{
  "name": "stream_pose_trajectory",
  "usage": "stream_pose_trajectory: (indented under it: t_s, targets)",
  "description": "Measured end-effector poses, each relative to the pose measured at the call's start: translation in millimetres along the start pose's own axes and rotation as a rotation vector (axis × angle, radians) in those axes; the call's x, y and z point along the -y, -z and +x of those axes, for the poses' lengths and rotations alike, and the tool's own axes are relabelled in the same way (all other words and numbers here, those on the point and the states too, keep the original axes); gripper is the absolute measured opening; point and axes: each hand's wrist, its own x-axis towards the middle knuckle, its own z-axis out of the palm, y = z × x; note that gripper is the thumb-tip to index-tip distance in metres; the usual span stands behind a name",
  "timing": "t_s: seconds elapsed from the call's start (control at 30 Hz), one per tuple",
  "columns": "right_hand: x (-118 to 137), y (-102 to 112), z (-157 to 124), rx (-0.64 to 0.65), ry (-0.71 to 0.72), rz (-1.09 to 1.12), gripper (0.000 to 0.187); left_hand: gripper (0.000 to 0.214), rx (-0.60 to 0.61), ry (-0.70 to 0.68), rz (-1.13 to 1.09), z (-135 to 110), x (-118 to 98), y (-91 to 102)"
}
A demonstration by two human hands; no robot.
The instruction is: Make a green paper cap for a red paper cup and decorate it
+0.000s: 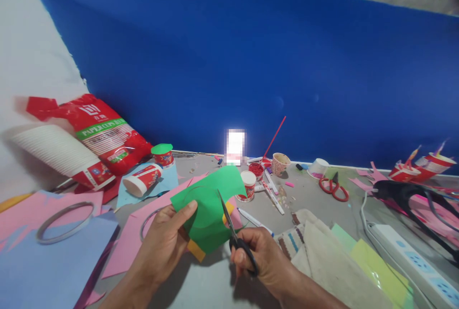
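At the near middle of the grey table (304, 194), the person's left hand (167, 232) pinches a bright green sheet of paper (208, 218) by its left side, thumb on top, a faint curved line marking the sheet's face. The right hand (261, 254) is curled around the handles of black-handled metal scissors (247, 255), whose visible blade points away across the sheet's right part. A small flat orange paper piece (196, 250) pokes out below the sheet's near edge. Left of the left hand lies a light pink sheet of paper (120, 256), and farther left a thin grey ring (64, 223) rests partly on a large pale blue sheet of paper (53, 266). Just beyond the green sheet, to the right, stands a red cup with a white top (247, 183). Near the right forearm lie a beige cloth with brown and blue stripes (319, 247) and yellow-green sheets (380, 266), with a white power strip (412, 254) to their right. Red-handled scissors (333, 187) lie beyond the cloth. Far left, a stack of white paper cups (53, 151) leans beside a red plastic bag of paper cups (107, 134). A tall blue panel (244, 55) rises behind everything.
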Motion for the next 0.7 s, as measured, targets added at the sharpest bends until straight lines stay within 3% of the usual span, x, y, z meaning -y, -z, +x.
stream_pose_trajectory:
  t_s: [0.7]
  targets:
    - [-1.7, 0.4, 1.5, 0.039, -0.024, 0.038, 0.059, 0.043, -0.027, 0.027, 0.011, -0.6, -0.7, 3.4]
